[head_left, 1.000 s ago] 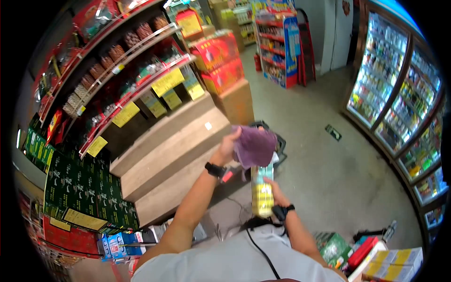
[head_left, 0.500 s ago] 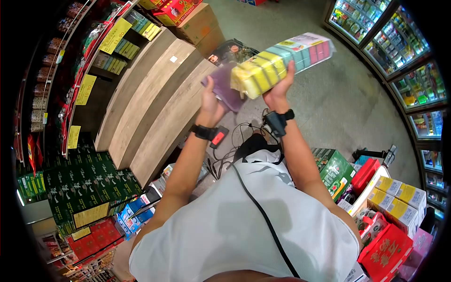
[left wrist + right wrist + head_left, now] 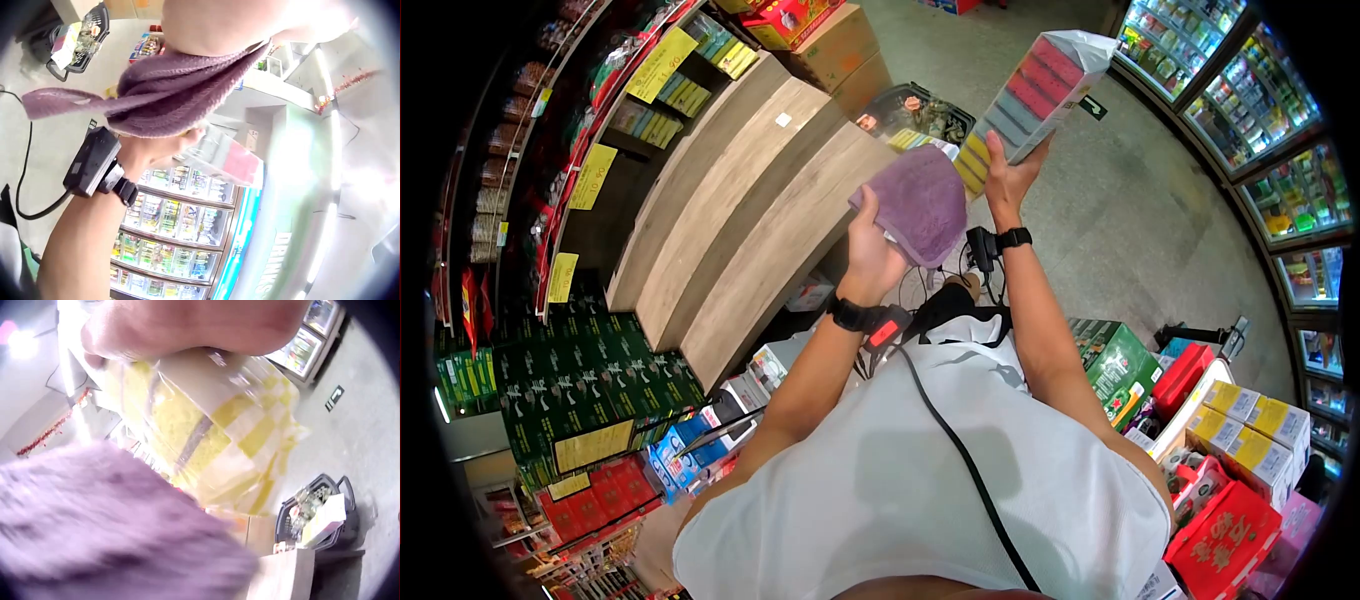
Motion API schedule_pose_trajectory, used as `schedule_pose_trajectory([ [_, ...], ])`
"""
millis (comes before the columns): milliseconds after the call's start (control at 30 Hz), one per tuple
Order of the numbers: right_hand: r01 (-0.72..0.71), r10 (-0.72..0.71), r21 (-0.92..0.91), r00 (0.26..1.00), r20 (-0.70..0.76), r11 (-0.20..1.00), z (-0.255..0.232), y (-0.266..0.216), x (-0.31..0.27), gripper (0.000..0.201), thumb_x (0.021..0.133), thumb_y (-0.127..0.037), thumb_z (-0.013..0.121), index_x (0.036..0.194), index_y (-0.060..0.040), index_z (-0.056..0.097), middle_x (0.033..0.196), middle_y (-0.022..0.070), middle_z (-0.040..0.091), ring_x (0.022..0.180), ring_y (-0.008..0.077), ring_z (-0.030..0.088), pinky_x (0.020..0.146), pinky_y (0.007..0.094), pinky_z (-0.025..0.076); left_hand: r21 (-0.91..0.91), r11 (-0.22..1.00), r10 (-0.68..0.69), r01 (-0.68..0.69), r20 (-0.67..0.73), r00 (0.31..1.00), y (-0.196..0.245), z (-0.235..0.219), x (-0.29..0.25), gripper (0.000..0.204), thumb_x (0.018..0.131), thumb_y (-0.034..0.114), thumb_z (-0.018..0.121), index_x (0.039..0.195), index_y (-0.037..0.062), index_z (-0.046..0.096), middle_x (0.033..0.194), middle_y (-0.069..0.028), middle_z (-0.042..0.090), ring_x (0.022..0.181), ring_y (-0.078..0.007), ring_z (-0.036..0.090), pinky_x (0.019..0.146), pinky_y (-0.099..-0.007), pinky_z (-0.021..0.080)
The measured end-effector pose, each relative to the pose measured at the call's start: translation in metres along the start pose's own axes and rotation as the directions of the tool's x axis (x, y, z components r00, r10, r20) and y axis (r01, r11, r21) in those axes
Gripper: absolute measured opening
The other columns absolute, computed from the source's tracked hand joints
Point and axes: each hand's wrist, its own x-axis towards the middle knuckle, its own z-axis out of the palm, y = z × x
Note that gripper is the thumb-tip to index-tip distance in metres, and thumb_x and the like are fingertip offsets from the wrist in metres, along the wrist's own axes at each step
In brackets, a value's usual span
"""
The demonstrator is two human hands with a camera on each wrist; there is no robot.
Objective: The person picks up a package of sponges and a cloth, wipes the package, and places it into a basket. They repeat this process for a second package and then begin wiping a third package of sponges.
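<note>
On the left I see wooden steps [image 3: 800, 190]. Next, the person's left hand [image 3: 877, 252] grips a purple cloth [image 3: 922, 200] up in the air, thumb on the near side, other fingers mostly hidden. The cloth looks soft, fuzzy and folded over. Past it, a black basket [image 3: 351, 526] sits on the floor. Then comes a long pack of sponges [image 3: 1032, 98] in shiny clear wrap: pink, gray-blue and yellow. It tilts, yellow end down near the cloth; I can't tell if they touch. The right hand [image 3: 1012, 186] has its fingers holding the pack.
</note>
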Motion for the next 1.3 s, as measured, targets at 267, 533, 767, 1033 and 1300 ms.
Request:
schedule_pose_trajectory([
  [267, -0.422, 0.337, 0.035, 0.769, 0.544, 0.906, -0.003, -0.036, -0.006, 0.074, 0.080, -0.038, 0.073, 0.134, 0.0007, 0.043, 0.121, 0.0199, 0.060, 0.106, 0.0279, 0.061, 0.093, 0.0367, 0.045, 0.333, 0.906, 0.297, -0.263, -0.053, 0.954, -0.003, -0.027, 0.020, 0.055, 0.102, 0.042, 0.042, 0.136, -0.0014, 0.041, 0.135, -0.0118, 0.050, 0.124, -0.0231, 0.049, 0.105, -0.0381, 0.040],
  [533, -0.598, 0.359, 0.124, 0.619, 0.699, 0.792, -0.001, -0.048, -0.039, 0.082, 0.094, -0.036, 0.060, 0.150, 0.0046, 0.015, 0.130, 0.0155, 0.055, 0.111, 0.0209, 0.057, 0.095, 0.0329, 0.044, 0.430, 0.832, 0.371, -0.350, 0.038, 0.928, 0.014, -0.036, 0.031, 0.047, 0.103, 0.035, 0.043, 0.134, -0.0005, 0.045, 0.133, -0.0094, 0.054, 0.121, -0.0200, 0.052, 0.103, -0.0347, 0.040],
  [767, -0.849, 0.346, 0.064, 0.282, 0.895, 0.525, -0.010, -0.034, -0.039, 0.066, 0.086, -0.018, 0.073, 0.139, 0.0018, 0.037, 0.124, 0.0103, 0.058, 0.110, 0.0156, 0.058, 0.093, 0.0297, 0.047, 0.222, 0.958, 0.162, -0.182, 0.105, 0.981, 0.028, -0.064, 0.027, 0.048, 0.103, 0.037, 0.040, 0.136, 0.0013, 0.041, 0.131, -0.0098, 0.054, 0.115, -0.0200, 0.055, 0.098, -0.0349, 0.045],
  [1033, -0.945, 0.303, 0.193, 0.271, 0.914, 0.263, -0.009, -0.039, -0.058, 0.053, 0.090, -0.014, 0.067, 0.133, -0.0014, 0.041, 0.126, 0.0104, 0.056, 0.109, 0.0181, 0.059, 0.091, 0.0325, 0.052, 0.376, 0.858, 0.327, -0.350, 0.126, 0.937, 0.064, -0.040, 0.032, 0.052, 0.103, 0.039, 0.041, 0.137, 0.0003, 0.041, 0.134, -0.0102, 0.052, 0.120, -0.0203, 0.052, 0.102, -0.0351, 0.043],
  [1300, -0.968, 0.346, 0.046, 0.133, 0.929, 0.248, 0.000, -0.065, -0.073, 0.050, 0.091, -0.019, 0.065, 0.132, -0.0016, 0.042, 0.120, 0.0119, 0.059, 0.101, 0.0183, 0.063, 0.084, 0.0322, 0.055, 0.940, 0.095, 0.328, -0.327, 0.280, 0.902, 0.124, -0.008, 0.094, 0.062, 0.097, 0.042, 0.050, 0.143, 0.0011, 0.039, 0.143, -0.0228, 0.044, 0.135, -0.0284, 0.040, 0.110, -0.0344, 0.031],
])
